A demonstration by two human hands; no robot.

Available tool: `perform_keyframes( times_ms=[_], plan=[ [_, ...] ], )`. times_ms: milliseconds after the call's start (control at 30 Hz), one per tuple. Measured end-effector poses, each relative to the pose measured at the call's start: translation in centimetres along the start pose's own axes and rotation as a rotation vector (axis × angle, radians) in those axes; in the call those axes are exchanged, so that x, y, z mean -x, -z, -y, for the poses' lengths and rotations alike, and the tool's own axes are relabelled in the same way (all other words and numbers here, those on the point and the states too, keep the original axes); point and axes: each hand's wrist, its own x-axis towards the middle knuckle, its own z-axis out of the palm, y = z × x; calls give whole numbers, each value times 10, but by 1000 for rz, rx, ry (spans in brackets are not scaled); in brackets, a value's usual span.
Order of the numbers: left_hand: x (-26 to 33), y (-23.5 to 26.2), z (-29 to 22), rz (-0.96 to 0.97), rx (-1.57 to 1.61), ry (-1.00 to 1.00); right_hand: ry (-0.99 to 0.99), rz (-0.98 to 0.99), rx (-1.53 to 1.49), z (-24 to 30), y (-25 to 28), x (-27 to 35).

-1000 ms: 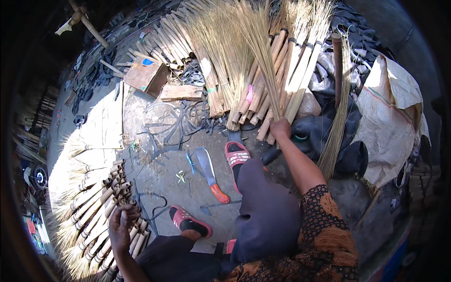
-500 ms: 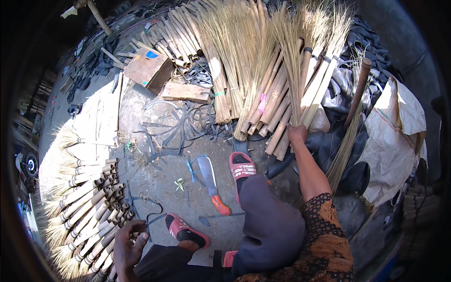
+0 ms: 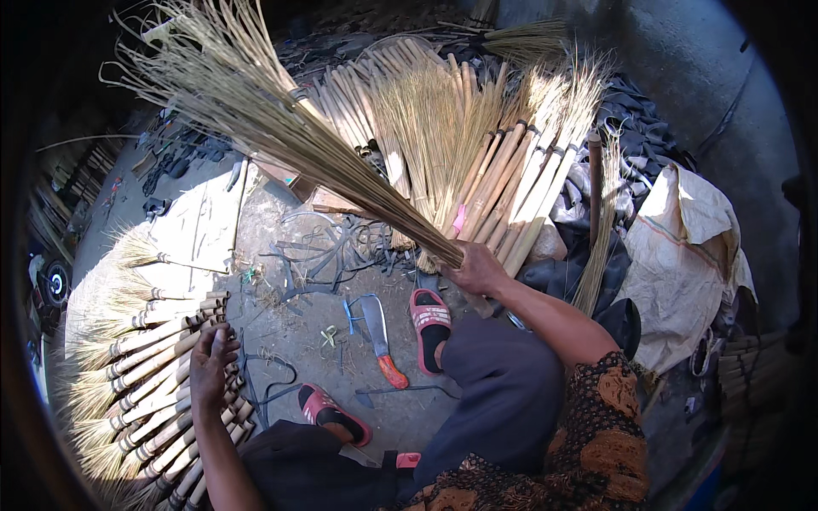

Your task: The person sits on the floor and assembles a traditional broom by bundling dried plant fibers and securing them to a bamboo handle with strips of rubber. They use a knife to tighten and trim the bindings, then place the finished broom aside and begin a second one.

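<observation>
Straw bundle held aloft in the right hand over a broom-strewn floor

Nearest, the left hand hangs with its fingers loosely curled, nothing to be seen in it, over a pile of brooms spread along the left edge of the floor. Whether its fingers touch the handle ends cannot be told. Pink sandals stand on the near part, a wide-bladed knife with a red-orange handle lying between them and slightly beyond.

The right hand is closed firmly around the lower end of a straw bundle, which slants up and leftward until its tips near the top edge of the view. A stub pokes out below the fist; whether it belongs to the bundle is unclear.

Beyond the knife lies a tangle of black strips. Toward the floor's right edge slumps a whitish sack, its mouth folded and shadowed, contents hidden. Farther off, the bundle covers most of a brown box, so its inside does not show, and part of a wooden block. A row of bamboo-handled brooms fills the far edge. The outer corners fade into black.
</observation>
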Motion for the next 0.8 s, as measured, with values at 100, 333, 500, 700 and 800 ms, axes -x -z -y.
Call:
perform_keyframes(
  times_ms=[100,333,500,700,800],
  plan=[
    [-7,26,0,-168,290,21,140,259,-83,62,-18,11],
    [8,94,70,-89,1216,-348,204,859,-272,153,-145,103],
    [11,116,111,-275,1361,-187,194,801,-229,152,-173,119],
    [31,88,159,-552,1291,148,-15,579,-139,171,-164,57],
    [23,56,186,-509,1236,271,105,467,-149,185,-191,40]
  ],
)
